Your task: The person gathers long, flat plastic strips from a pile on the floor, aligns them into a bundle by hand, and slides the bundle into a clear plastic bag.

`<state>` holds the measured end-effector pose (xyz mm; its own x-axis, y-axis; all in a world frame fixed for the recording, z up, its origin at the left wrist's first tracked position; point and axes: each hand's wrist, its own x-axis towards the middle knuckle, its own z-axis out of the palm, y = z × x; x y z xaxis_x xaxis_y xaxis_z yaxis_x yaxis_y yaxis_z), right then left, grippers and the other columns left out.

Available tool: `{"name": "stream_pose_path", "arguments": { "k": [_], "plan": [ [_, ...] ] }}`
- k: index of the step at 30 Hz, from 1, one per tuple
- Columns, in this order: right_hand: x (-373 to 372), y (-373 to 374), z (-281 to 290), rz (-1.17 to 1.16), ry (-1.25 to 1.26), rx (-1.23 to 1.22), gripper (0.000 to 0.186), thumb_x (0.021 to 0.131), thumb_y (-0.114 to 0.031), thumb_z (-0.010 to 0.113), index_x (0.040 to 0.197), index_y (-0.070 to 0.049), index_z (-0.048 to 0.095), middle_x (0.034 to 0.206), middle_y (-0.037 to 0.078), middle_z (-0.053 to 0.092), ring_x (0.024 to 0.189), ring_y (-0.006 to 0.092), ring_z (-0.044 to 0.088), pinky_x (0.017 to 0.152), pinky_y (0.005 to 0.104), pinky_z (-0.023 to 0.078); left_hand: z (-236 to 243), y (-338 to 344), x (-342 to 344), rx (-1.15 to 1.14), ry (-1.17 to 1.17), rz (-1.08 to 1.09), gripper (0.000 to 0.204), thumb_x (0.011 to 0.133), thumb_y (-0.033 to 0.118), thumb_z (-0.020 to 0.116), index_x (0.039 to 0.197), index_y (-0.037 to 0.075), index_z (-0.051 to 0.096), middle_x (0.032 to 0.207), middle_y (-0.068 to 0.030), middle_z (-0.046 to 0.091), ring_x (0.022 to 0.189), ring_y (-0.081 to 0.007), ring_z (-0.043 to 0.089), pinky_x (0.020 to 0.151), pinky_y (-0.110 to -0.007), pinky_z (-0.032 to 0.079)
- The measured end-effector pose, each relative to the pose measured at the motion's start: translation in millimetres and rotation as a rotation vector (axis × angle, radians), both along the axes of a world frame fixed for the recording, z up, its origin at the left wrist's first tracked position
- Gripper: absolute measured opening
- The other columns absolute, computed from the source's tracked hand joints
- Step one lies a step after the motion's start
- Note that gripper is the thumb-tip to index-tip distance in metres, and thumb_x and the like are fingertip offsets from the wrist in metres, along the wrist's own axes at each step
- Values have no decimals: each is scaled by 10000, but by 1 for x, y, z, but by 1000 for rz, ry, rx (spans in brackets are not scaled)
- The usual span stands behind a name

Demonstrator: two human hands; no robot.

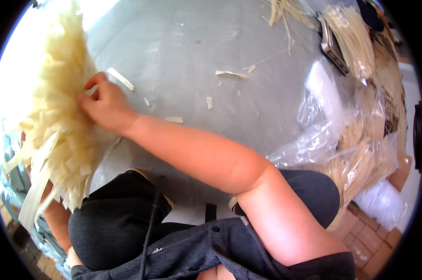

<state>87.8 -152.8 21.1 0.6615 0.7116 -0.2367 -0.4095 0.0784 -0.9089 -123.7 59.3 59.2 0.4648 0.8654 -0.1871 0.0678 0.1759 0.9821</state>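
Note:
A tall, shaggy bundle of pale yellow, flat strips (63, 93) stands at the left, its layered ends overlapping like a fringe. Longer whitish strips (38, 186) hang from its lower end. My right arm reaches across to it, and my right hand (106, 102) touches its right side. Thumb and forefinger are curled together in a pinch there; what lies between them is too small to make out. My left forearm (56, 219) rises at the lower left behind the bundle, which hides my left hand and its fingers.
Loose strip offcuts (232, 74) are scattered over the grey floor (173, 56). Clear plastic bags (313, 121) and bundles of thin tan strips (365, 163) lie at the right. A dark, metal-edged object (331, 44) sits at the far right beside a wrapped bundle (351, 37).

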Motion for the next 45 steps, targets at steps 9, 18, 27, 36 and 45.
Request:
{"name": "stream_pose_path", "arguments": {
  "k": [9,18,27,36,45],
  "plan": [
    [20,7,-19,90,183,-63,303,862,-218,629,1049,1,537,734,101,602,660,178,593,619,327,497,-5,-13,-5,-48,34,74,342,962,175,570,1255,-2,551,1089,-99,637,985,-186,631,832,-307,542],
    [23,-12,-10,-183,-23,-160,76,911,-96,546,916,-21,530,742,193,606,680,335,590,635,394,456,-55,-3,19,-156,-63,115,317,980,183,557,1235,-5,565,1153,-117,640,1036,-213,636,872,-332,544],
    [-5,-112,74,-232,247,-16,52,981,-53,520,933,-68,510,675,-58,464,577,10,383,503,194,312,106,-122,81,-47,207,49,322,1007,182,533,1230,-41,599,624,120,298,530,8,219,476,-196,163],
    [1,-224,325,-111,69,-169,63,949,-25,586,987,-20,536,741,-15,560,608,19,468,558,181,391,255,-178,24,23,233,240,279,1011,204,527,1189,11,621,656,76,413,506,0,327,430,-188,276],
    [27,-256,267,-160,-253,-705,154,925,-94,631,830,-32,527,628,-14,533,543,61,462,504,235,370,167,-215,45,-104,603,3,242,956,247,637,1090,64,720,708,49,546,574,-20,454,470,-204,385]
  ]
}}
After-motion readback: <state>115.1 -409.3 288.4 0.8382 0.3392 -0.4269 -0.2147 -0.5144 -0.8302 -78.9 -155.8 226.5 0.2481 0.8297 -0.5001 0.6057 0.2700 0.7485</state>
